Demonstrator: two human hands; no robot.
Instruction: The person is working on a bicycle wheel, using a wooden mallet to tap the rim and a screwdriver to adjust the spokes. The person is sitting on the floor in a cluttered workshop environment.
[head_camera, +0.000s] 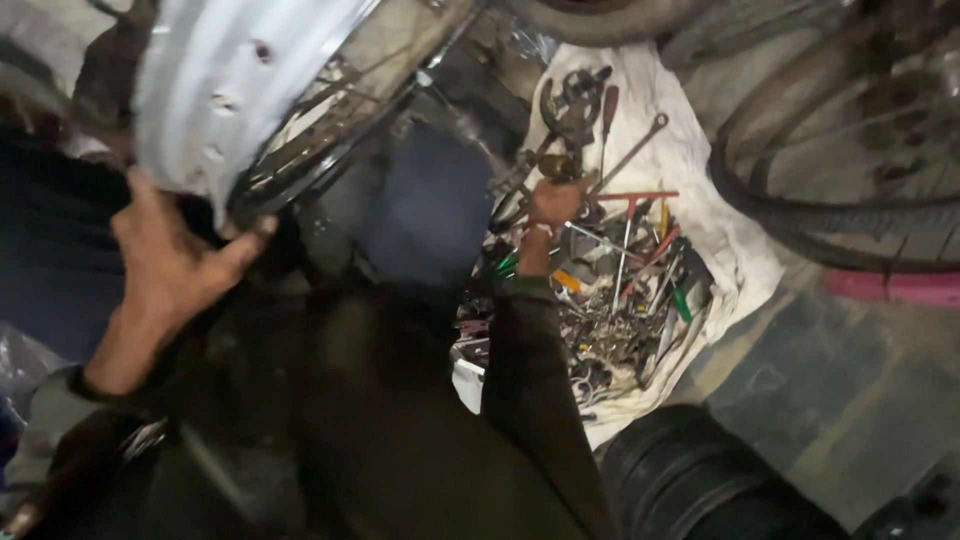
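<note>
My left hand (175, 255) grips the edge of a bare silver wheel rim (225, 85) with spoke holes, held up at the upper left. My right hand (555, 203) reaches out over a pile of hand tools (620, 290) on a white cloth (735, 255); its fingers are curled around a metal tool, though what kind is too blurred to tell. Wrenches and pliers (570, 105) lie just beyond the right hand. Both arms wear dark sleeves.
A bicycle wheel with a black tyre (850, 215) lies at the upper right. A dark tyre (700, 480) sits at the bottom right. A pink bar (890, 288) lies beside the cloth. Concrete floor surrounds the cloth.
</note>
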